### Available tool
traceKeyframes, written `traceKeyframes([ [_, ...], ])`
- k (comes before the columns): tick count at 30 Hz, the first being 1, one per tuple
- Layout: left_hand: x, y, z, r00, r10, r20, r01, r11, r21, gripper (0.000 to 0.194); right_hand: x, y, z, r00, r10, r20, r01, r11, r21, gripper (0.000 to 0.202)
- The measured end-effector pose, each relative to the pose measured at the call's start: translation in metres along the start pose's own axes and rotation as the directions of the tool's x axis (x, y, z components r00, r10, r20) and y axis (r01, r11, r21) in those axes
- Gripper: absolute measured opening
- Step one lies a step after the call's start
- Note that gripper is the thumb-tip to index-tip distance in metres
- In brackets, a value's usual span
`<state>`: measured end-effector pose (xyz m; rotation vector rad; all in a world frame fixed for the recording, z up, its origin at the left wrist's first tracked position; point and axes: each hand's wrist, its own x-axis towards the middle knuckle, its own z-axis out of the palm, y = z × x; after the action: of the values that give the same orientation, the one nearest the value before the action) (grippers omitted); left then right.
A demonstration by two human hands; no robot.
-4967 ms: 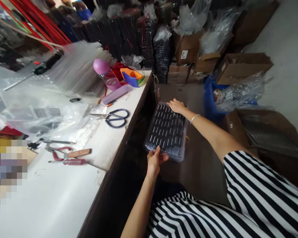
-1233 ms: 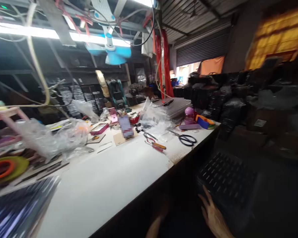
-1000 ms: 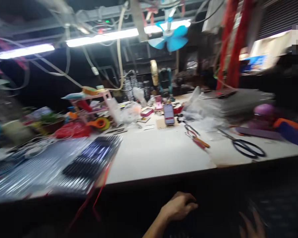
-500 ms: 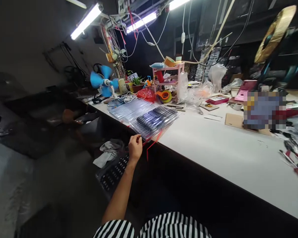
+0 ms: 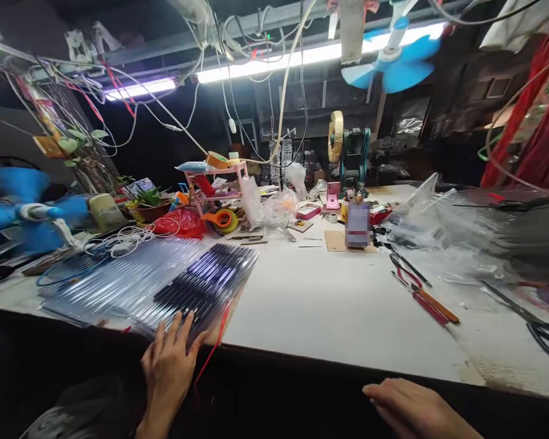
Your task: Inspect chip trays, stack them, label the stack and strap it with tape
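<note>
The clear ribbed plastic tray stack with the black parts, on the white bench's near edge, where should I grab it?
Probably the near right corner of the clear ribbed plastic tray stack, from the bench's front edge: that corner overhangs the white bench, and the left hand already lies flat on it. The far side abuts cables and clutter.

dim room, bright tubes, blurred edges
</note>
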<state>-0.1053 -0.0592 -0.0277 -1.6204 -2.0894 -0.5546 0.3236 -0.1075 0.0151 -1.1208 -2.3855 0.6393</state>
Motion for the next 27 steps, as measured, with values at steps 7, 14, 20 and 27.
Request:
traceKeyframes([
  [7, -0.018, -0.058, -0.041, 0.98, -0.104, 0.167, 0.148, 0.95, -0.275, 0.044, 0.11, -0.009, -0.001, 0.939, -0.317, 0.136, 0.335, 0.932, -0.14, 0.03],
  [14, 0.001, -0.082, -0.038, 0.524, -0.721, 0.454, 0.671, 0.02, -0.741, 0.056, 0.296, 0.029, 0.041, 0.999, 0.04, 0.037, -0.042, 0.998, 0.041, 0.026],
  [20, 0.021, -0.071, -0.032, 0.477, -0.605, 0.637, 0.656, -0.237, -0.716, 0.024, 0.369, -0.003, 0.084, 0.964, 0.178, 0.196, -0.231, 0.926, 0.298, 0.044],
  [27, 0.016, -0.054, -0.081, 0.433, -0.45, 0.781, 0.786, -0.236, -0.572, 0.018, 0.237, 0.025, 0.031, 0.815, 0.107, 0.57, -0.464, 0.71, 0.529, 0.052],
])
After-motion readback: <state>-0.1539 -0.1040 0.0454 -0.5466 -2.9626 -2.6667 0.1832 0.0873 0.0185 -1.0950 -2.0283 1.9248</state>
